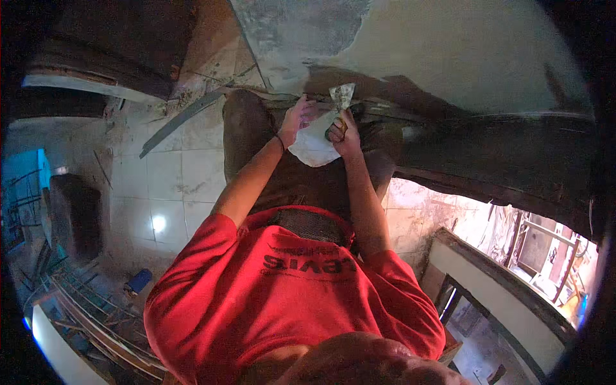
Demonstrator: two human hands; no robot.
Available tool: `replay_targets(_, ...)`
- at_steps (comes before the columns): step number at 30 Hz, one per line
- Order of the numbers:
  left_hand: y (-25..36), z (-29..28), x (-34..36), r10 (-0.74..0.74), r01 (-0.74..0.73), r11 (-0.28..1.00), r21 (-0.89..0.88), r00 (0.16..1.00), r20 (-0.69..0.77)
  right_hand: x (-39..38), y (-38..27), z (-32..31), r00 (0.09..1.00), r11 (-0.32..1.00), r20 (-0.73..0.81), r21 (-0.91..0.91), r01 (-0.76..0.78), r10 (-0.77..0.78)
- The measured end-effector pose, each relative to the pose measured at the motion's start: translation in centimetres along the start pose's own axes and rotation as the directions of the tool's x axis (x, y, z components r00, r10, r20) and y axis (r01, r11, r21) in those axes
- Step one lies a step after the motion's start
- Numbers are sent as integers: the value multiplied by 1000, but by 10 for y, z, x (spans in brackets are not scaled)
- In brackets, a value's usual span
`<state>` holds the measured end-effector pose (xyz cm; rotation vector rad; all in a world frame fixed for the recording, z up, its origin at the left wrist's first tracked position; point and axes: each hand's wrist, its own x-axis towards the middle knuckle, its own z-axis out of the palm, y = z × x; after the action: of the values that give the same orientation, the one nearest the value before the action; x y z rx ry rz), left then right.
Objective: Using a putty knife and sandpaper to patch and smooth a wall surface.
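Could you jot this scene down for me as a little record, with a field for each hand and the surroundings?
Left hand: beside the white piece; contact unclear
Right hand: gripping a scraper-like tool, flared end pointing away from the person
Lap area: white piece, material unclear
Floor: pale tiles, long grey strip at left
Ahead: stained, patchy wall

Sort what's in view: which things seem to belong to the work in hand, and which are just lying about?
Likely in use:
- scraper, gripped in the right hand
- white piece, by the left hand; its kind is unclear

Apparently just lying about:
- grey strip, on the floor
- blue container, also on the floor
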<state>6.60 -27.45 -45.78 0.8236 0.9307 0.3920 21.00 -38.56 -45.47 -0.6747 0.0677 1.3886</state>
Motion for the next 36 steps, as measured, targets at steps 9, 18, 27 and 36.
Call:
replay_targets(9, -1, 0, 2, 32, -32, 999, 3, 999, 42, -1, -1, 3, 999, 1000, 32, -11, -22, 22)
replay_targets(18, 7, 7, -14, 45, -46, 999, 30, 999, 8, -2, 0, 6, 1000, 999, -11, -49, -9, 9)
replay_targets(27, -17, -5, 10, 85, -78, 989, 128, 995, -53, -5, -1, 12, 999, 995, 39, -98, 2, 1)
replay_targets(36, -23, -7, 8, 165, -155, 982, 110, 983, -85, -14, 3, 30, 986, 949, 97, -299, -102, 136)
